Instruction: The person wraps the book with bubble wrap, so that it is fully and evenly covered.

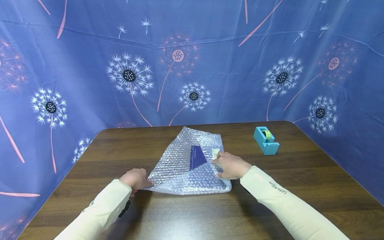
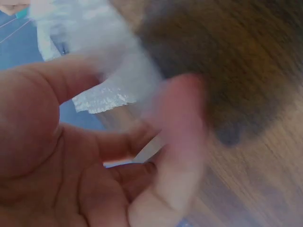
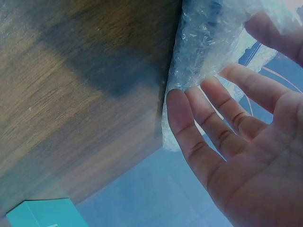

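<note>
A sheet of bubble wrap [image 1: 172, 158] lies on the table, its near part folded over a dark blue flat item [image 1: 197, 157], perhaps a book or box; the fold hides the item's lower part. At the near left corner, my left hand [image 1: 136, 179] pinches the wrap's edge between thumb and fingers. My right hand [image 1: 232, 165] rests on the folded wrap's right side, its fingers [image 3: 220, 125] nearly straight along the edge. Beside its fingertips is a pale yellow-green patch [image 1: 215, 153], whose kind is unclear. The left wrist view is blurred.
A turquoise tape dispenser [image 1: 267, 141] with a yellow roll stands at the table's back right. Behind the wooden table [image 1: 126, 146] hangs a blue cloth [image 1: 228, 73] with dandelion prints.
</note>
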Tool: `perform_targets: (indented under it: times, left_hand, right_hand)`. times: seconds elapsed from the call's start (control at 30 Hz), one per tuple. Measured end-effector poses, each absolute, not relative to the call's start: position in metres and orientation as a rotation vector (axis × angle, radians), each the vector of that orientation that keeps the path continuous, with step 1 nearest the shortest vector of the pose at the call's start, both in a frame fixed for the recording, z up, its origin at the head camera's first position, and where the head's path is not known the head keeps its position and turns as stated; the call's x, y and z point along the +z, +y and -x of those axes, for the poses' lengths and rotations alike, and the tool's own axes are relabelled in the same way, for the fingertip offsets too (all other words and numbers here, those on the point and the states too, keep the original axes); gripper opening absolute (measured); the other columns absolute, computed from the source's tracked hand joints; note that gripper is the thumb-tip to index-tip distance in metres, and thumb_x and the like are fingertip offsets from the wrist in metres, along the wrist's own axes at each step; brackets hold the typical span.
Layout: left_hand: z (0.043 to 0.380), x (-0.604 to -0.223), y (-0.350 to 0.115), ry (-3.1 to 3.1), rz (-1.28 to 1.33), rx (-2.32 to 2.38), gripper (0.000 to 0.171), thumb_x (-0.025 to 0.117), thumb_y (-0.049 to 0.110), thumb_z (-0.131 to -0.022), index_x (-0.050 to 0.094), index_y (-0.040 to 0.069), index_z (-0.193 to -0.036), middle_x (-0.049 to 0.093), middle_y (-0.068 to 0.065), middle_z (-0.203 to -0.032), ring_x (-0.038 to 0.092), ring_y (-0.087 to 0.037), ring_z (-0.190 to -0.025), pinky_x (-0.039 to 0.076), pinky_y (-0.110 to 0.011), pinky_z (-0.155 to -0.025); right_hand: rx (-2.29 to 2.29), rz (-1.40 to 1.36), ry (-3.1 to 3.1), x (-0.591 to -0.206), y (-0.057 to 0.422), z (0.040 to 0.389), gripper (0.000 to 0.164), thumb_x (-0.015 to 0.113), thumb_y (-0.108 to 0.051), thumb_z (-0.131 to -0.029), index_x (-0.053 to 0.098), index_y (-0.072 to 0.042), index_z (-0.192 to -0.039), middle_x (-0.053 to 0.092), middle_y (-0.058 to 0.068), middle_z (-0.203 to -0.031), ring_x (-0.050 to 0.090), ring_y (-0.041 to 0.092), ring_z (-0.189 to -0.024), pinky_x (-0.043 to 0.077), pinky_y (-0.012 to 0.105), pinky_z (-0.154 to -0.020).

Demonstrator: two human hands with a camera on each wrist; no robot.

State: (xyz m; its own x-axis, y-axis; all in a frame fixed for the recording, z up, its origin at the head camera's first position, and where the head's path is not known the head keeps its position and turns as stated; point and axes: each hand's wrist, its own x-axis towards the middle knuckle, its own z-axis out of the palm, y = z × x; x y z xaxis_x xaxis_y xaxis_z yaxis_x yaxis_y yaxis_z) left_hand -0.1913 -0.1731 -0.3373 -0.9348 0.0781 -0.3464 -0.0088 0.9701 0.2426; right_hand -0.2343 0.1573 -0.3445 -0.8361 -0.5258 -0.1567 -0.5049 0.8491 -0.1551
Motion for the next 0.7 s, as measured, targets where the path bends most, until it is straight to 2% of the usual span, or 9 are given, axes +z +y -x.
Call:
perform_targets:
  times: [0.07,0.13,0.33,0.43,0.53,0.57,0.7]
  left_hand:
    - [0.191,-0.337,-0.174,2.774,-0.052,0.366,0.034,0.07,0.025,-0.096,0.057,0.005,-0.071,0.051,-0.004,-0.059,0.047,-0.013,-0.047,0.042,-0.023,-0.046]
    - [0.193,-0.335,-0.176,2.795,-0.075,0.373,0.033,0.07,0.024,-0.096,0.057,0.005,-0.072,0.049,-0.002,-0.061,0.046,-0.014,-0.052,0.04,-0.025,-0.05]
    - [0.2,-0.328,-0.183,2.78,-0.108,0.458,0.027,0.073,0.02,-0.093,0.059,0.003,-0.077,0.048,-0.001,-0.07,0.046,-0.017,-0.065,0.043,-0.034,-0.063]
    - [0.201,-0.326,-0.187,2.736,-0.151,0.574,0.029,0.072,0.016,-0.093,0.058,0.006,-0.07,0.044,0.003,-0.063,0.041,-0.013,-0.058,0.039,-0.028,-0.055]
    - [0.2,-0.323,-0.191,2.676,-0.205,0.699,0.042,0.069,0.016,-0.095,0.049,0.014,-0.058,0.034,0.007,-0.055,0.028,-0.007,-0.049,0.027,-0.022,-0.047]
    - [0.2,-0.321,-0.192,2.651,-0.22,0.742,0.046,0.068,0.016,-0.097,0.046,0.016,-0.057,0.038,0.009,-0.056,0.025,-0.005,-0.047,0.025,-0.021,-0.046]
    - [0.199,-0.312,-0.194,2.528,-0.271,0.919,0.05,0.066,0.018,-0.099,0.04,0.018,-0.055,0.035,0.009,-0.052,0.019,-0.004,-0.045,0.023,-0.022,-0.047]
  right_hand:
    - [-0.162,0.801,2.829,-0.345,0.157,0.235,0.049,0.079,-0.021,-0.09,0.066,-0.003,-0.134,0.06,0.01,-0.115,0.058,0.025,-0.101,0.054,0.044,-0.089]
    - [-0.161,0.805,2.827,-0.345,0.158,0.235,0.049,0.078,-0.02,-0.09,0.065,-0.002,-0.134,0.06,0.01,-0.114,0.058,0.025,-0.1,0.053,0.044,-0.089]
    - [-0.149,0.81,2.835,-0.346,0.158,0.235,0.048,0.078,-0.02,-0.09,0.066,-0.002,-0.133,0.061,0.011,-0.115,0.058,0.026,-0.102,0.053,0.045,-0.091]
    - [-0.149,0.809,2.836,-0.346,0.158,0.235,0.048,0.078,-0.021,-0.09,0.066,-0.002,-0.133,0.061,0.011,-0.115,0.058,0.027,-0.103,0.053,0.045,-0.091]
    - [-0.15,0.815,2.835,-0.346,0.158,0.235,0.049,0.078,-0.021,-0.09,0.066,-0.002,-0.133,0.061,0.011,-0.115,0.058,0.027,-0.103,0.053,0.045,-0.092]
    - [-0.153,0.818,2.834,-0.346,0.158,0.235,0.049,0.078,-0.021,-0.09,0.066,-0.002,-0.133,0.06,0.011,-0.115,0.058,0.027,-0.102,0.053,0.045,-0.092]
    - [-0.159,0.83,2.833,-0.346,0.158,0.235,0.049,0.078,-0.021,-0.09,0.066,-0.001,-0.133,0.06,0.011,-0.115,0.058,0.027,-0.103,0.053,0.045,-0.093]
